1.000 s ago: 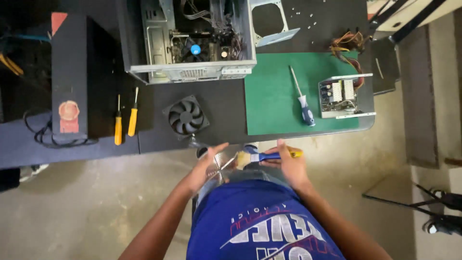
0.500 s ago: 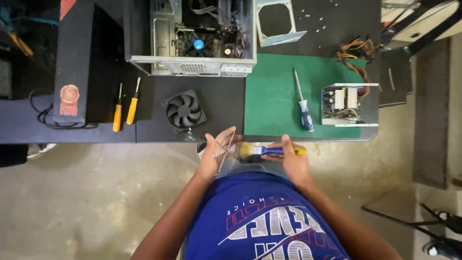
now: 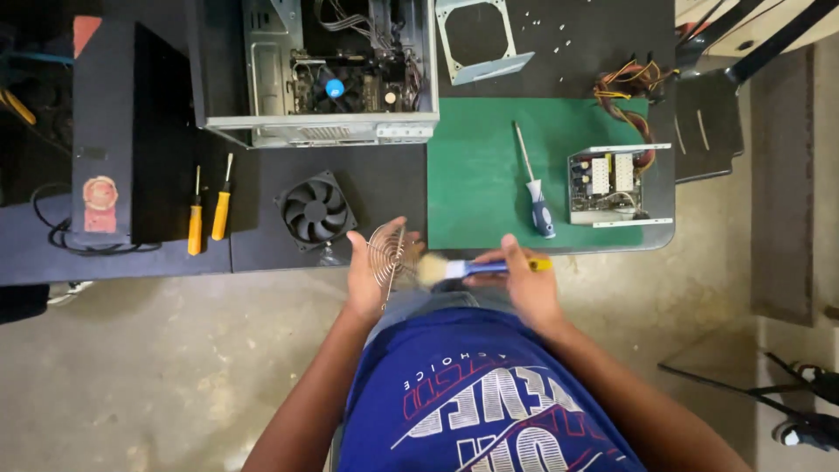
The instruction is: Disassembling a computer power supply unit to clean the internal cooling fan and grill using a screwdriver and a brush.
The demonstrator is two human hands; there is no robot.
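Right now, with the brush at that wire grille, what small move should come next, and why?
Probably a short sweep of the brush across the wire grille: the left hand holds the grille upright, and the bristles in the right hand sit at its edge.

screwdrivers: 3 (image 3: 194, 225) | fans: 1 (image 3: 315, 211) | fan grilles: 1 (image 3: 390, 255) | brushes: 1 (image 3: 476, 267) | loose screws: perhaps 10 (image 3: 559, 42)

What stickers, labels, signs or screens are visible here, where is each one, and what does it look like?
Round sticker: on the black panel at the far left, reddish-orange with a pale ring.
Small corner patch: top left corner of the same panel, plain orange-red, roughly square.
Shirt print: on the person's blue shirt, large white and red lettering.
No screens, signs or packages show.
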